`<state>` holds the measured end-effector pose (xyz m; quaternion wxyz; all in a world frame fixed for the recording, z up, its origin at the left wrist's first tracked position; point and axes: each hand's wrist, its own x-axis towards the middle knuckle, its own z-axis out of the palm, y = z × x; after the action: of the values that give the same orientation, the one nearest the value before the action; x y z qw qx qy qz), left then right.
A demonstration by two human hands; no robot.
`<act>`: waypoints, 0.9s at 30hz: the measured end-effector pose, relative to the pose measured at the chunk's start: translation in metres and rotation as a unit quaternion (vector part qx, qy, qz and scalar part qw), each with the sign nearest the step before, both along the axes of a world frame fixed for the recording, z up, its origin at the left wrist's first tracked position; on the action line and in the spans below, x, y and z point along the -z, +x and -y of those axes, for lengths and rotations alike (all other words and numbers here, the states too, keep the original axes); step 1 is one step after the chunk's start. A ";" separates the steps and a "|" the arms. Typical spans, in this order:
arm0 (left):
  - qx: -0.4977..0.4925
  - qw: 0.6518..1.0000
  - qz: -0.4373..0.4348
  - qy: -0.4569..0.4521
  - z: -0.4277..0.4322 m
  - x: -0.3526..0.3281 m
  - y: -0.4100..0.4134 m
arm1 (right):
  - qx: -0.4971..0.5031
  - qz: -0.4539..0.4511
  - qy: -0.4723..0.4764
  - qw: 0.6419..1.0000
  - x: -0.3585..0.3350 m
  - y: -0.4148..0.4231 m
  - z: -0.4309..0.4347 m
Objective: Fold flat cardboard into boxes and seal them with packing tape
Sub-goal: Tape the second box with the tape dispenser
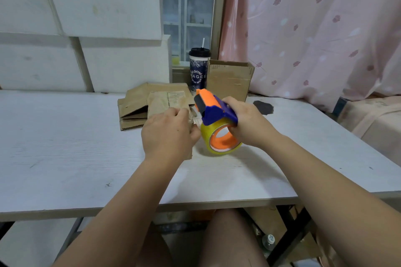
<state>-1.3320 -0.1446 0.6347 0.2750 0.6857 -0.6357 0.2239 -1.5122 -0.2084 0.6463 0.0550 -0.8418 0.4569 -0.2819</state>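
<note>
The left hand (167,134) gripped a small cardboard box (189,152) near the middle of the tabletop (65,136), fingers curled over its top. The right hand (249,121) clasped the tape dispenser (213,110) just beside it. The box looked light and stiff but crushable — best held by its corners. Flat cardboard (132,112) lay behind, towards the far edge. Bare room lay to the left and along the near edge.

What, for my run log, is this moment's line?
step: taping | left hand: holds box | right hand: grips tape dispenser
</note>
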 end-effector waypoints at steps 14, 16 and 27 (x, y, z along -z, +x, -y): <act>0.010 0.998 0.000 -0.055 -0.007 0.008 0.029 | 0.030 -0.124 -0.009 0.992 -0.005 0.012 -0.014; 0.012 0.998 -0.013 -0.064 -0.008 0.009 0.033 | 0.030 -0.148 -0.016 0.988 -0.007 0.012 -0.017; -0.004 0.999 -0.017 -0.050 -0.012 0.009 0.040 | 0.040 -0.150 0.027 0.988 -0.011 0.015 -0.022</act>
<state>-1.2922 -0.1327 0.6259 0.3189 0.6775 -0.6158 0.2450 -1.4973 -0.1863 0.6575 -0.0025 -0.8538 0.5008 -0.1421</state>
